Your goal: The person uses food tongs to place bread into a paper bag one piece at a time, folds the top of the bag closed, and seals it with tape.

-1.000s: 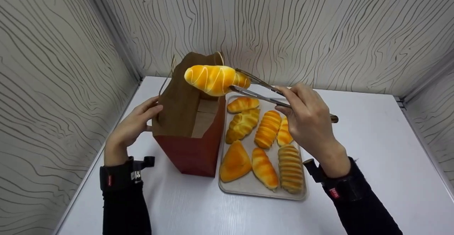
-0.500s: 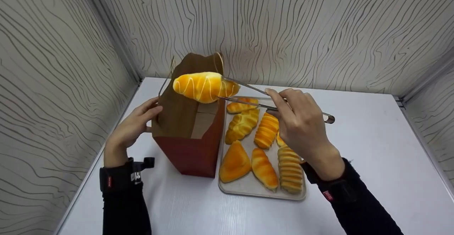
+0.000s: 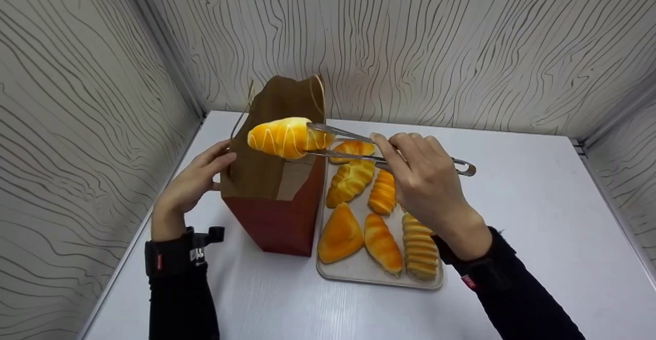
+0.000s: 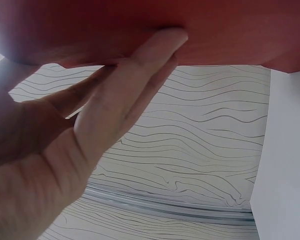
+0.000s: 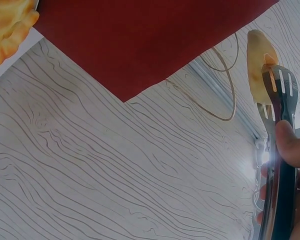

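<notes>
Left of frame: the left hand (image 3: 192,181) pinches the near-left wall of the upright bag (image 3: 277,222), thumb over the edge and fingers against the outer face, presumably to brace the mouth open. Centre: the roll (image 3: 282,137) lies sideways above that mouth, gripped near its right end by the tongs (image 3: 338,131), which leaves its left end free. Right of centre: the tray (image 3: 353,273) sits beside the bag, likely for short reach, bearing other breads (image 3: 341,235). Further right: the right hand (image 3: 428,181) pinches the tongs' arms between thumb and fingers, apparently to maintain clamping pressure.
</notes>
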`<state>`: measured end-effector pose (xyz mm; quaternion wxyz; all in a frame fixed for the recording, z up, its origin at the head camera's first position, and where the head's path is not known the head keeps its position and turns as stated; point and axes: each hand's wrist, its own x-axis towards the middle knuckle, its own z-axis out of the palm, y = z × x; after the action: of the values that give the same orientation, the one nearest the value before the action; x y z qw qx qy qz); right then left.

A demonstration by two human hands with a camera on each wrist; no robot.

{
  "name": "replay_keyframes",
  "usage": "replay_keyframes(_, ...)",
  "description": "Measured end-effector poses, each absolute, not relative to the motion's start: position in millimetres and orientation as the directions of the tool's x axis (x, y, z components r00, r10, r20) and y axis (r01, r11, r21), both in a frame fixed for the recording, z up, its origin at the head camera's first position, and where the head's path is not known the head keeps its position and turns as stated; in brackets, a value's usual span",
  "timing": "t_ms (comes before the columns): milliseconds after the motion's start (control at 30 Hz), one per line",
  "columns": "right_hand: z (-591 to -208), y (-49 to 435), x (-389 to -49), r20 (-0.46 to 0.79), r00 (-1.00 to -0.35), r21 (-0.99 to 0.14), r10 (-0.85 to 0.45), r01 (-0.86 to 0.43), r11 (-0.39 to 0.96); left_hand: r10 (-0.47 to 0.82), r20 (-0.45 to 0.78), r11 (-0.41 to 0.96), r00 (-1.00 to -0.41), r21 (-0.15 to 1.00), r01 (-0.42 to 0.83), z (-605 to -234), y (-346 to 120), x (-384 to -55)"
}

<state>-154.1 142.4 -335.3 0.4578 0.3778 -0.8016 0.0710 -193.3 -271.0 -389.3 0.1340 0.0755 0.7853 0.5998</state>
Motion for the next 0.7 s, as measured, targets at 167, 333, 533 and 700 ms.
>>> replay_keyframes(167, -336.0, 139.1, -154.9, 0.771, -0.284, 0.273, -0.571, -0.662, 0.698, 0.276, -0.124, 0.276, -0.953, 0.96, -0.045, -388.9, -270.7, -193.0)
replay_keyframes(333, -336.1, 134.5, -156.9, 0.744, -0.28, 0.312, -0.607, -0.658, 0.686, 0.278, -0.122, 0.273, -0.953, 0.961, -0.043, -387.7, -270.2, -192.1)
replay_keyframes(533, -336.2, 131.0, -159.9, 0.707, -0.298, 0.35, -0.641, -0.64, 0.684, 0.281, -0.12, 0.265, -0.952, 0.963, -0.043, -388.1, -270.0, -192.4)
replay_keyframes(700, -336.5, 125.3, -161.4, 0.688, -0.302, 0.378, -0.66, -0.628, 0.68, 0.284, -0.118, 0.272, -0.952, 0.962, -0.038, -389.2, -270.0, -193.1)
